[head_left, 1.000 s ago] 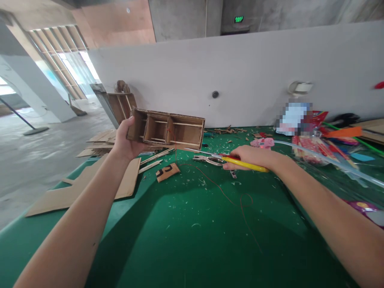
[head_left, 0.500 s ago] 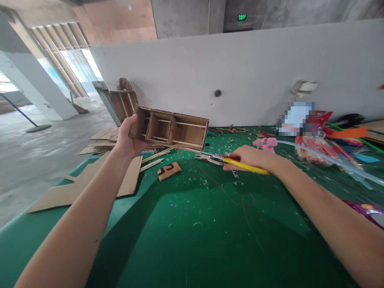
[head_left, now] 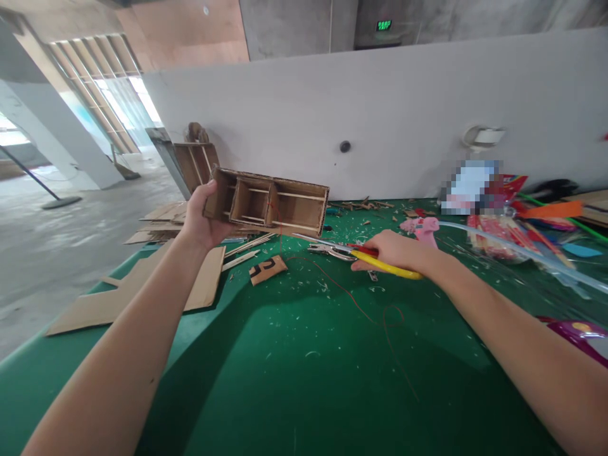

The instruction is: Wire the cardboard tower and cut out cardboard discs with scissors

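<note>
My left hand grips the left end of a cardboard box, an open-fronted one with dividers and thin sticks across it, tilted above the table. A red thread hangs from the box towards a small brown cardboard piece with black marks, and more of it trails across the green surface. My right hand is closed round scissors with yellow and red handles. Their blades point left, just below the box's lower right corner. Under the blades lies a silvery metal tool, partly hidden.
Cardboard sheets and thin sticks lie at left. A pink glue gun and packs of craft material are at right. White scraps dot the green table; a pale wall stands behind it.
The box has shifted very slightly left. My right hand with the scissors has also edged a little left; the small cardboard piece stays in place.
</note>
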`<state>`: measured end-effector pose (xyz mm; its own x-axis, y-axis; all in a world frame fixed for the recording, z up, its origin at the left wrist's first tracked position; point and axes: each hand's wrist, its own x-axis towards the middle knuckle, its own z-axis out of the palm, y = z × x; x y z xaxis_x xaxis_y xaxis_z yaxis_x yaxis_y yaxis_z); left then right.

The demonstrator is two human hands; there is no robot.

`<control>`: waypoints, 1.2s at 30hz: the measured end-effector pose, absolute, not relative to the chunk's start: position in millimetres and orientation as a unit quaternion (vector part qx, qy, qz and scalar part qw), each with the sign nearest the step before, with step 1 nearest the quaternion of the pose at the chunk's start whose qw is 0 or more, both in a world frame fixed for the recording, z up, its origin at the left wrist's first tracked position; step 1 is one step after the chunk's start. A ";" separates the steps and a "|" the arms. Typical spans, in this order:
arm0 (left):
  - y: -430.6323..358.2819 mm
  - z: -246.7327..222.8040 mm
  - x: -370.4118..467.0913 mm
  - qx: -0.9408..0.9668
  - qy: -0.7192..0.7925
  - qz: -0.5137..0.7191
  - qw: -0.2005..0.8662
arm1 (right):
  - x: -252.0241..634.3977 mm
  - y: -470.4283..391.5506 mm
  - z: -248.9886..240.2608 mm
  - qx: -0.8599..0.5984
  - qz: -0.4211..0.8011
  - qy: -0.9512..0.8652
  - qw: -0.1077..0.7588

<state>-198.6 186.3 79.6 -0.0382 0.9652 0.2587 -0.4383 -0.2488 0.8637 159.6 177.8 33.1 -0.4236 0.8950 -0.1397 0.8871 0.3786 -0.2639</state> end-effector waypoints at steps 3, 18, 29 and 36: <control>186.0 79.6 -199.0 0.438 0.299 0.656 0.536 | 159.0 176.4 34.0 -0.543 0.155 -0.825 0.019; 187.1 79.1 -198.8 0.476 0.312 0.635 0.522 | 146.9 164.3 26.5 -0.480 0.121 -0.869 0.024; 188.2 79.0 -199.9 0.480 0.297 0.641 0.521 | 143.1 164.3 21.5 -0.517 0.100 -0.850 0.034; 185.4 81.3 -196.7 0.462 0.297 0.654 0.520 | 144.1 167.0 25.1 -0.534 0.106 -0.839 0.007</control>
